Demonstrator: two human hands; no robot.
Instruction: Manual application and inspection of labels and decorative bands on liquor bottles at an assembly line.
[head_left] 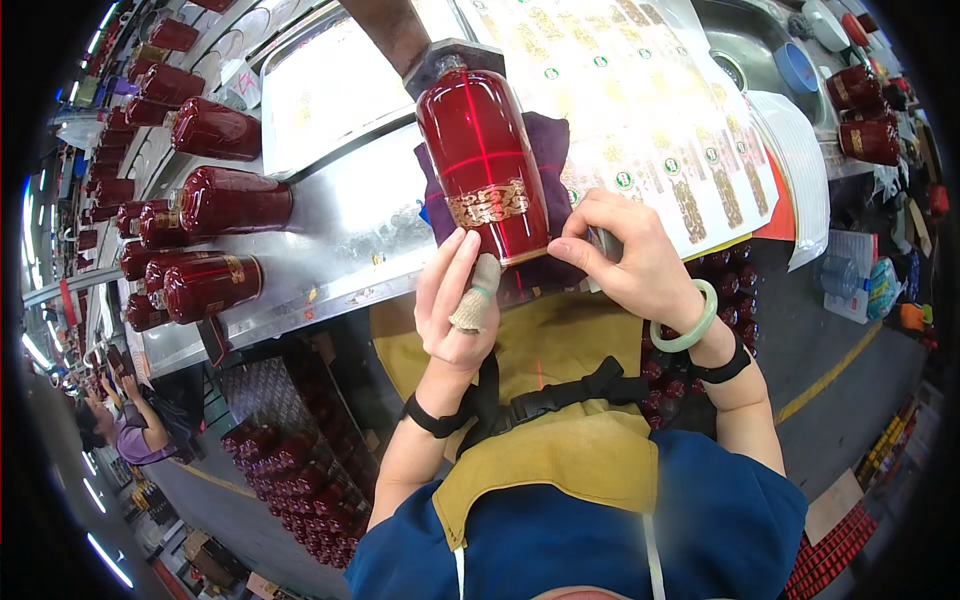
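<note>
Both hands meet at the base of a dark red bottle (483, 160) lying on a purple cloth (545, 150) at the near edge of a metal workbench (340, 225). Left hand (455, 300) is open, fingers stretched up against the bottle's lower end, a knitted cot covering the thumb (476, 295). Right hand (625, 255) is pinched shut on a small pale item at the bottle's bottom right corner; what it is cannot be told. A pale green bangle (688, 325) circles the right wrist, and black straps band both wrists above a mustard apron (560, 440) worn over a blue shirt. The bottle points away from the person, its gold band (490, 203) facing up and thin red lines of light crossing on its side. Just beyond to the right lies a sheet of gold labels (640, 110). To the left, more red bottles (225, 200) lie on their sides across the bench. Farther off, another person's forearm (385, 30) reaches toward the bottle's neck. Crates of red bottles (290, 470) sit below the bench.
</note>
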